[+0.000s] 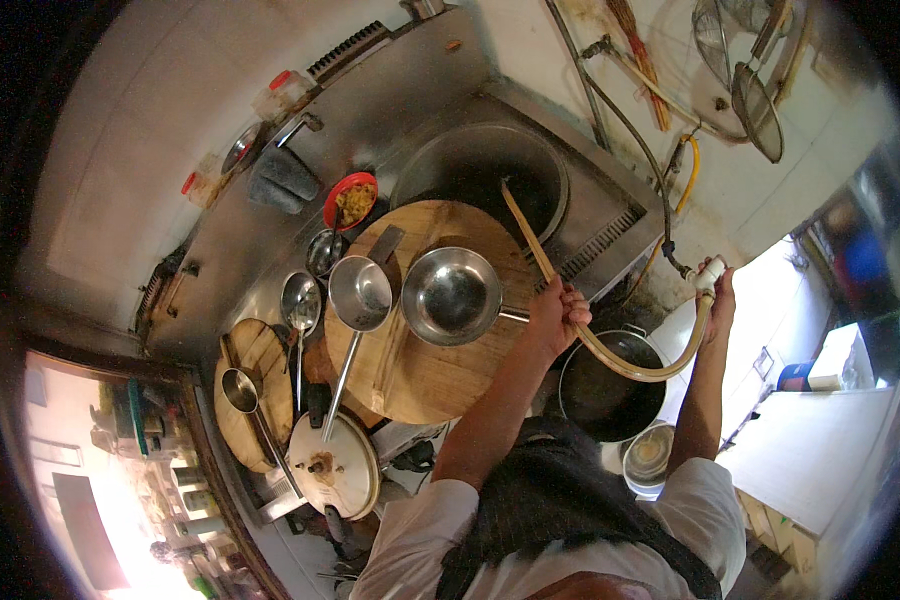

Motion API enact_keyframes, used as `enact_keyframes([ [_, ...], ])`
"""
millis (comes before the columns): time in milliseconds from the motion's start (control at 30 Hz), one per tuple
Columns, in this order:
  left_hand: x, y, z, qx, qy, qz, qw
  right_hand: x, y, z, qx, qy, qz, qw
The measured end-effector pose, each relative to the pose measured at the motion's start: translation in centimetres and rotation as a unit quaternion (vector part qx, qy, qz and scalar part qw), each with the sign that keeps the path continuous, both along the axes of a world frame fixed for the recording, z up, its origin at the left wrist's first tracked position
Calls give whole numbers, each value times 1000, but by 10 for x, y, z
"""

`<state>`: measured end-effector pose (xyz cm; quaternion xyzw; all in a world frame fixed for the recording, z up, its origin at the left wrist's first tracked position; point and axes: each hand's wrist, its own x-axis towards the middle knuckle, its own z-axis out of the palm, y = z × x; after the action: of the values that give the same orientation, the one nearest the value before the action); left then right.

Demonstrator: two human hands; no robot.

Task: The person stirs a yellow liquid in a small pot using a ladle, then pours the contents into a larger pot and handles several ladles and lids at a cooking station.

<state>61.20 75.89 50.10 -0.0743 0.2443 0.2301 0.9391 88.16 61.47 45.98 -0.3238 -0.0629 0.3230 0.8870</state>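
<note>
My left hand [558, 315] is closed round a beige hose [610, 357]. The hose's free end reaches over the large round pot [530, 150] set into the steel counter. From my left hand the hose loops down and then up to a white plastic tap [708, 276]. My right hand [720, 300] is closed on that tap, where the hose joins it. Just left of my left hand, a steel saucepan [451, 296] rests on a round wooden board [430, 385]. Its handle passes behind my left wrist.
A long-handled steel pan [360, 293], a ladle [301, 300] and a red bowl of yellow food [351, 201] stand left. A pressure cooker lid [332, 468] lies nearer me, beside a smaller board [248, 350]. Below the hose are a dark pot [610, 400] and a bucket [650, 457].
</note>
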Motion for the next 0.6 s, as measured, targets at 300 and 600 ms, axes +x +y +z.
enact_keyframes([
  [300,0,-23,-4,-47,2,4,999,-3,-10,18,1,13,-3,1000],
  [600,13,-24,-17,-17,-41,0,999,-32,-2,30,-48,35,-87,994],
])
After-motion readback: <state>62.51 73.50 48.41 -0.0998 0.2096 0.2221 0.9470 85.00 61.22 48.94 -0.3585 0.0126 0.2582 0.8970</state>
